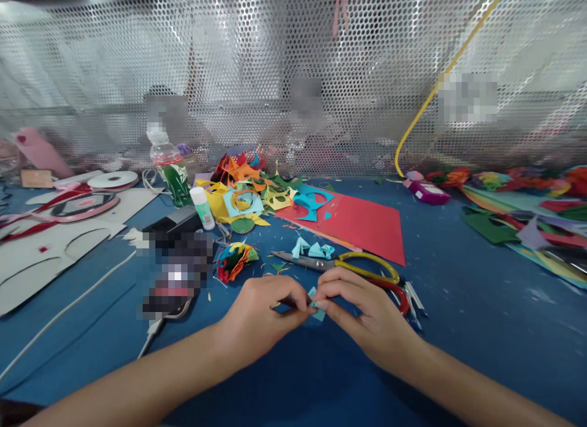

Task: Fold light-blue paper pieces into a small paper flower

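Note:
A small light-blue piece of paper [320, 315] is pinched between the fingertips of my left hand [270, 304] and my right hand [362, 311], above the front of the blue table. My fingers partly cover it, so its full shape is hidden. Just beyond my right hand lie scissors [316, 263] with one yellow and one red handle. Two or so folded light-blue paper pieces [316, 249] rest beside the blades. To the left of them sits a multicoloured bundle of rolled paper [235, 262].
Colourful paper scraps [247, 188] are heaped at the back beside red paper sheets [367, 222]. A glue stick [202, 208] and a plastic bottle [170, 170] stand left, near a plugged-in phone [177, 280]. More coloured paper [541, 225] lies right. A perforated metal panel [257, 66] closes the back.

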Demonstrator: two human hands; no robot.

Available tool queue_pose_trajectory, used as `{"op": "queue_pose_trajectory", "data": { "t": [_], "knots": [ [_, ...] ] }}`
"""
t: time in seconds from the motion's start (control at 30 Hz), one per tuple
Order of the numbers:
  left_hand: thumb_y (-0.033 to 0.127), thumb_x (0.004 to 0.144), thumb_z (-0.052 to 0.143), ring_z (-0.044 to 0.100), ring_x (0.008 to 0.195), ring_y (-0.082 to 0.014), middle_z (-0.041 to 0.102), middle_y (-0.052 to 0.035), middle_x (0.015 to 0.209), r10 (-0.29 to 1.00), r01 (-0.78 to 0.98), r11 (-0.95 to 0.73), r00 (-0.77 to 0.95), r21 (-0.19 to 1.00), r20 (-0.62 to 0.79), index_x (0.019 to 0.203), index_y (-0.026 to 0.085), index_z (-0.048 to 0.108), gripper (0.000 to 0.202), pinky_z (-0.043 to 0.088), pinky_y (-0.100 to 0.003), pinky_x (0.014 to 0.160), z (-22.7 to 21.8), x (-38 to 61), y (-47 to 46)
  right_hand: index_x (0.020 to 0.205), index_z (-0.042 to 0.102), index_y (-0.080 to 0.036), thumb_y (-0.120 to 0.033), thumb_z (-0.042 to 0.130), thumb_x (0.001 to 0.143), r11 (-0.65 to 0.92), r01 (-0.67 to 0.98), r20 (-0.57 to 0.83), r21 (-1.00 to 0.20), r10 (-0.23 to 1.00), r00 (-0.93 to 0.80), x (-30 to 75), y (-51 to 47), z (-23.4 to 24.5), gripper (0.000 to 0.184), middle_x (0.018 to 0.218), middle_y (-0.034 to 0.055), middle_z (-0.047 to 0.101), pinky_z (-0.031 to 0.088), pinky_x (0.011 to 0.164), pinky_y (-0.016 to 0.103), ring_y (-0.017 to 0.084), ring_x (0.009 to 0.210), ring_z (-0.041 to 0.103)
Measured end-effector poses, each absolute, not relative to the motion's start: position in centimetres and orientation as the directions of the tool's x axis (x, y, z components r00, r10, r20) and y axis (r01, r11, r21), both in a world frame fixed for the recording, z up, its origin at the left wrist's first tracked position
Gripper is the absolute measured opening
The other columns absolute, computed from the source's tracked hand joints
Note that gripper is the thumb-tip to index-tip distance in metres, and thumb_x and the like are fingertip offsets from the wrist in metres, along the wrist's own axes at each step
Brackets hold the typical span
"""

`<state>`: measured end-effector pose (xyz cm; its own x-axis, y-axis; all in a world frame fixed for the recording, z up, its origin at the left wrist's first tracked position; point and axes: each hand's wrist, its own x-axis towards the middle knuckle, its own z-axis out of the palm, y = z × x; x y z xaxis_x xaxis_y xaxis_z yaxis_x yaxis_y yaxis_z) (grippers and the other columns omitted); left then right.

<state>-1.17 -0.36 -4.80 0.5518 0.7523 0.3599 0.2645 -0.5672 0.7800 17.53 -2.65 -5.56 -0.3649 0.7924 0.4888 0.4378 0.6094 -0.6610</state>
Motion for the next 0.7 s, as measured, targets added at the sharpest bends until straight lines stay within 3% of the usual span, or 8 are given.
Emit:
{"op": "queue_pose_trajectory", "data": {
  "t": [0.1, 0.17, 0.3, 0.37, 0.53, 0.7],
  "knots": [
    [0.024, 0.075, 0.065, 0.058, 0.078, -0.0117, 0.062, -0.0022, 0.083, 0.806, 0.223, -0.474, 0.498, 0.852, 0.319, 0.077, 0.016, 0.059, 0.010, 0.046, -0.021, 0.067, -4.2, -1.0, -0.3, 0.081, 0.057, -0.021, -0.014, 0.052, 0.085, 0.615, 0.453, 0.533, -0.645, 0.787, -0.310, 17.8, -2.6, -5.2, 0.009, 0.083, 0.0003, 0.056, 0.044, 0.072, 0.021, 0.011, 0.078, 0.056],
    [0.030, 0.076, 0.063, 0.057, 0.080, -0.0122, 0.059, -0.0032, 0.087, 0.870, 0.196, -0.328, 0.445, 0.924, 0.215, 0.084, 0.016, 0.058, 0.016, 0.047, -0.021, 0.066, -3.9, -0.8, -0.1, 0.081, 0.057, -0.021, -0.015, 0.052, 0.085, 0.616, 0.470, 0.559, -0.632, 0.782, -0.274, 17.9, -2.5, -5.1, 0.008, 0.084, 0.0001, 0.056, 0.044, 0.071, 0.021, 0.011, 0.078, 0.055],
    [0.028, 0.074, 0.064, 0.054, 0.061, -0.0083, 0.057, 0.0008, 0.069, 0.840, 0.072, 0.078, 0.533, 0.994, -0.105, 0.090, 0.014, 0.057, 0.022, 0.047, -0.021, 0.060, -4.0, -0.6, 0.6, 0.081, 0.057, -0.021, -0.015, 0.051, 0.084, 0.608, 0.493, 0.555, -0.622, 0.787, -0.271, 18.1, -2.3, -5.2, 0.009, 0.085, 0.0004, 0.056, 0.043, 0.072, 0.022, 0.011, 0.079, 0.055],
    [0.022, 0.071, 0.066, 0.054, 0.059, -0.0075, 0.058, 0.0014, 0.065, 0.799, 0.023, 0.206, 0.574, 0.978, -0.181, 0.090, 0.012, 0.056, 0.024, 0.047, -0.021, 0.060, -4.2, -0.6, 0.9, 0.081, 0.056, -0.021, -0.015, 0.050, 0.084, 0.592, 0.503, 0.527, -0.630, 0.802, -0.282, 18.1, -2.2, -5.2, 0.009, 0.085, 0.0009, 0.056, 0.043, 0.072, 0.023, 0.012, 0.079, 0.055],
    [0.015, 0.064, 0.070, 0.056, 0.059, -0.0075, 0.061, -0.0001, 0.072, 0.794, 0.034, 0.284, 0.551, 0.958, -0.255, 0.093, 0.013, 0.055, 0.033, 0.049, -0.021, 0.057, -4.2, -0.7, 1.1, 0.081, 0.053, -0.020, -0.014, 0.048, 0.082, 0.529, 0.492, 0.446, -0.692, 0.848, -0.285, 18.0, -2.0, -5.5, 0.008, 0.088, 0.0027, 0.056, 0.043, 0.075, 0.028, 0.014, 0.084, 0.055],
    [0.012, 0.063, 0.066, 0.053, 0.056, -0.0083, 0.057, 0.0023, 0.067, 0.763, 0.183, 0.225, 0.578, 0.957, -0.290, 0.095, 0.014, 0.053, 0.035, 0.046, -0.021, 0.052, -4.6, -0.8, 1.3, 0.093, 0.048, -0.020, -0.018, 0.047, 0.082, 0.245, 0.399, 0.079, -0.883, 0.918, -0.388, 18.0, -1.9, -6.0, 0.011, 0.089, 0.0020, 0.058, 0.046, 0.071, 0.027, 0.014, 0.080, 0.058]
  ]
}}
